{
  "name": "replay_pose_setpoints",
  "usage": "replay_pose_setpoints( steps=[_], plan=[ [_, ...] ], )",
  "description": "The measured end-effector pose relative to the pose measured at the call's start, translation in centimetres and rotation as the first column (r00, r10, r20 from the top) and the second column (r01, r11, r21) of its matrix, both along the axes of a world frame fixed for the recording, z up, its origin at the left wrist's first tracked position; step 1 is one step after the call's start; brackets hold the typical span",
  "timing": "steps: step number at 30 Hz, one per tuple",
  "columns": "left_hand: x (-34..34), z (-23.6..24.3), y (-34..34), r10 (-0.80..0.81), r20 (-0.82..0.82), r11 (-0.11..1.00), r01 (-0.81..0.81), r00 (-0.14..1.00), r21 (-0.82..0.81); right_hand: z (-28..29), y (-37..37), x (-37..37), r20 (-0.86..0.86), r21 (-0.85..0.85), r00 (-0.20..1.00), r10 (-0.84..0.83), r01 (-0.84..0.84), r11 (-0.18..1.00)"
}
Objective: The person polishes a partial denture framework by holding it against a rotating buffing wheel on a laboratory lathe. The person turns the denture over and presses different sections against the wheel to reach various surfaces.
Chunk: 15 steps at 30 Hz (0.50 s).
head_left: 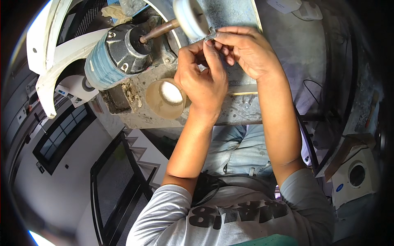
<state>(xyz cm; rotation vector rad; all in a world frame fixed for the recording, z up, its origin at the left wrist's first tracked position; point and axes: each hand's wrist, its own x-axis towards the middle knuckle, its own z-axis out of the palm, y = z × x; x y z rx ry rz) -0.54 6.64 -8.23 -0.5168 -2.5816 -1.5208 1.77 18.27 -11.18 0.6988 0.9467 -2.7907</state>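
Observation:
A small, shiny grey metal piece [211, 34] is pinched between my two hands, right by the rim of a pale buffing wheel [189, 20]. Whether it touches the wheel is hard to tell. My left hand [202, 78] comes from below, its thumb and fingers closed on the piece's lower end. From the right, my right hand [252, 51] grips it with thumb and index finger, the other fingers curled beneath. The wheel sits on a brown threaded spindle [160, 30] that runs out of a blue, ribbed electric motor [108, 59].
Left of my left wrist stands a beige cup [155, 107] with white material inside. A grimy recessed tray [114, 100] lies beside it on the worn bench [141, 119]. A curved white guard [47, 96] rises at the left. A boxy device [349, 184] stands low at the right.

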Motion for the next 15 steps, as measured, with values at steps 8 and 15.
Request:
replay_pose_setpoints(
  steps=[8,15],
  plan=[
    [0.8,2.7,-2.9,-0.123,-0.007,0.980,0.123,0.992,0.155,2.6,-1.0,2.6,-0.300,0.191,0.952,-0.058,0.119,0.974],
    [1.6,5.1,-4.3,-0.142,0.038,0.973,0.132,0.989,0.189,4.8,-1.4,4.9,-0.298,0.376,0.955,0.001,0.117,0.919]
  ],
)
